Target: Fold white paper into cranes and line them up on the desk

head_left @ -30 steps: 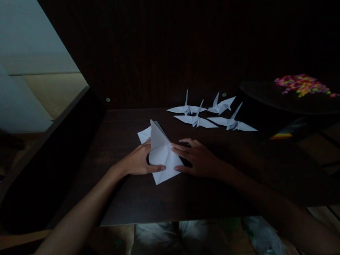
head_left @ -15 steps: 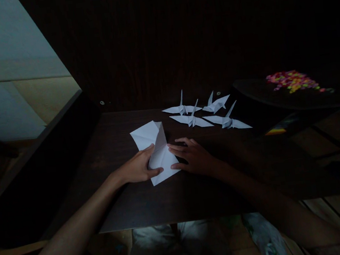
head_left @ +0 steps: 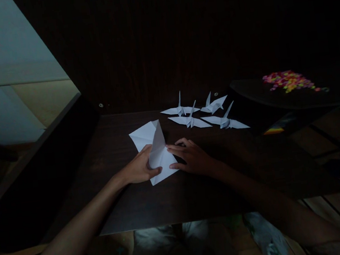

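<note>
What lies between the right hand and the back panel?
The head view shows four paper birds lying on the table between the right hand and the back panel, two farther right.

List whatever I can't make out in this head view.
All in the head view:
- Left hand: fingertips hidden behind the white paper's raised flap.
- Coloured pieces: too small and blurred to identify.
- Plastic bag: cut off by the bottom edge.
</note>
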{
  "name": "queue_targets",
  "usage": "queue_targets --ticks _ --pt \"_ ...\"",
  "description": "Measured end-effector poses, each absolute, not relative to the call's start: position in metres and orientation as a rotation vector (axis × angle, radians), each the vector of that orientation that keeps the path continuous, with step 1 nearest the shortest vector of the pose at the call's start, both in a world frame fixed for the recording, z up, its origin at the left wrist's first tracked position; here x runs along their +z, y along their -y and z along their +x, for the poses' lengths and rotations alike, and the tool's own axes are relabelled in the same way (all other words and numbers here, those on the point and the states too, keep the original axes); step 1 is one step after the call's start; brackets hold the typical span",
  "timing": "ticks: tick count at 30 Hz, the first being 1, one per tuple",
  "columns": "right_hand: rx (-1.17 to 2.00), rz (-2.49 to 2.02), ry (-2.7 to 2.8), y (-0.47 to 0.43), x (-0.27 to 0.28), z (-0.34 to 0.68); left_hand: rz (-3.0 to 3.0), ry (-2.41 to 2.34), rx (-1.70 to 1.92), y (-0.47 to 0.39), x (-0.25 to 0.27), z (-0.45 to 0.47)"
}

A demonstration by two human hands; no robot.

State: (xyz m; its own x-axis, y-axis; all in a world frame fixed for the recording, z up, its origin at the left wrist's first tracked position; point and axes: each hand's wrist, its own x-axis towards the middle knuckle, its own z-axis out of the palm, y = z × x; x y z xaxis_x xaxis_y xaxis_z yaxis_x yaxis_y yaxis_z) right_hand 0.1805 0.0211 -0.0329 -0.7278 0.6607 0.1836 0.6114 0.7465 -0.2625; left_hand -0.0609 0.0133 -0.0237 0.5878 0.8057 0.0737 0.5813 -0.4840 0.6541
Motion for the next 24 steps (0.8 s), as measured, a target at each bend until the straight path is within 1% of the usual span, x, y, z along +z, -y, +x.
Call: queue_targets --ticks 10,17,24 --pt "0.222 -1.034 2.705 -0.0199 -0.0298 0.1791 2.243 -1.094 0.491 -0.0159 -0.0271 -0.0624" --pt "0.106 -1.1 2.709 -0.02 -0.0294 0.1799 2.275 -1.051 0.548 -0.0159 -0.0303 -0.0642" --pt "0.082 -1.091 2.696 -0.0223 -0.0272 0.1805 2.315 -1.007 0.506 -0.0152 -0.0252 -0.0636"
